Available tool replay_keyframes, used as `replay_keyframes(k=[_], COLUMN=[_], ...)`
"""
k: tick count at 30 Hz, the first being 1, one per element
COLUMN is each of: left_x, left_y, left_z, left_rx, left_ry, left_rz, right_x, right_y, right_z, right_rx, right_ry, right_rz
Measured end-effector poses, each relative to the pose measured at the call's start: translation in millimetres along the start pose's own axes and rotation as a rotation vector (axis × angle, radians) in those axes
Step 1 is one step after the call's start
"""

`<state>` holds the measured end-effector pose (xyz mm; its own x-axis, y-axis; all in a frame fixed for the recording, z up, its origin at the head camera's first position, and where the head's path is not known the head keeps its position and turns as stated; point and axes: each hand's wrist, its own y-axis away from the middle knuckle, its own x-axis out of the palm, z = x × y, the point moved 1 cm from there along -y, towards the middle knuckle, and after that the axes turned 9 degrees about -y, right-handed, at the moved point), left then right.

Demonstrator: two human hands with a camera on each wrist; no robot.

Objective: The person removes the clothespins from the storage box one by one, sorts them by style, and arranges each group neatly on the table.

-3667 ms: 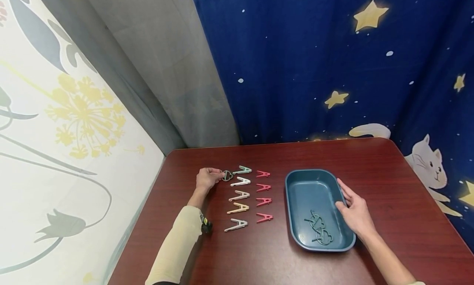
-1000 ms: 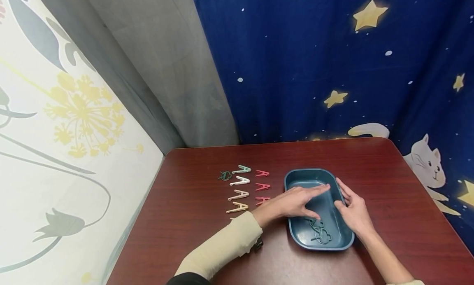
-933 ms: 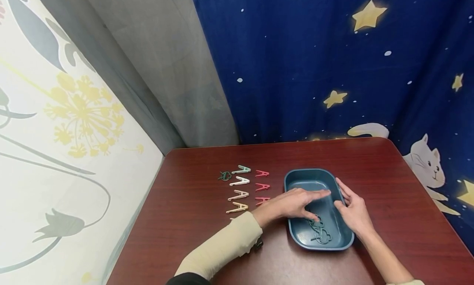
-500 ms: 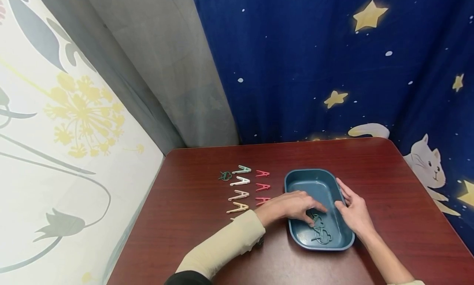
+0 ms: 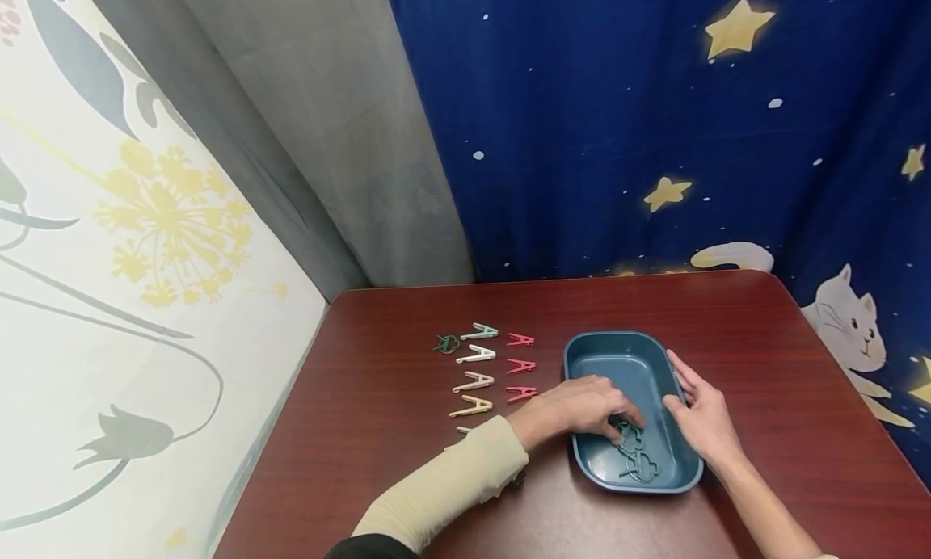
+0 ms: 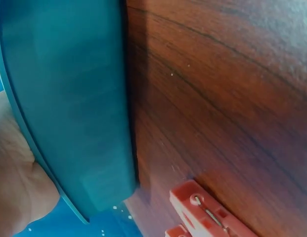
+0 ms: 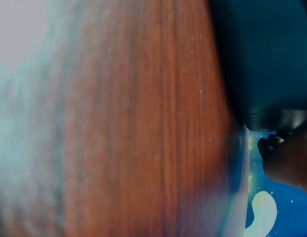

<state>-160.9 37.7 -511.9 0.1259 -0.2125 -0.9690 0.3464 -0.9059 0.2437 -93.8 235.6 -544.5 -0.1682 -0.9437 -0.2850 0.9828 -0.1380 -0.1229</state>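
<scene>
My left hand (image 5: 589, 405) reaches over the left rim of the blue tray (image 5: 578, 345), fingers bent down to the dark green looped wire-like pieces (image 5: 640, 466) inside. Thumb and forefinger stand either side of the upper piece; I cannot tell whether they pinch it. In the left wrist view, the tray's side (image 6: 69, 98) shows, with part of the hand over its rim. My right hand (image 5: 705, 422) grips the tray's right rim, thumb on top and fingers outside. Another green looped piece (image 5: 447, 344) lies beside a mint-green clothespin (image 5: 482, 331).
Below the mint clothespin, a column holds a white clothespin (image 5: 476, 354), a beige one (image 5: 474, 381) and a yellow one (image 5: 473, 405); another is mostly under my left sleeve. Red clothespins (image 5: 520, 366) form a second column. The brown table (image 5: 393, 438) meets curtains at its far edge.
My left hand left a green looped piece beside the mint clothespin, then crossed to the tray. Over the last second its fingers lowered and drew together at the green pieces. My right hand stayed.
</scene>
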Motion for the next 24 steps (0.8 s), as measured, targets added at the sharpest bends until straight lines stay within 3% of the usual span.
replay_keyframes(k=[12,20,24], left_x=[-1.0,-0.9,-1.6], left_y=[-1.4,-0.5,0.6], left_z=[3.4,7.3,10.7], left_rx=[-0.037,0.014,0.067], left_ry=[0.175,0.267,0.328], left_rz=[0.006,-0.035,-0.088], right_x=[-1,0,0], right_y=[0.1,0.5,0.3], right_z=[0,0,0], right_rx=[-0.016,-0.030,-0.036], right_ry=[0.001,-0.020,-0.024], right_rz=[-0.006,-0.009,-0.008])
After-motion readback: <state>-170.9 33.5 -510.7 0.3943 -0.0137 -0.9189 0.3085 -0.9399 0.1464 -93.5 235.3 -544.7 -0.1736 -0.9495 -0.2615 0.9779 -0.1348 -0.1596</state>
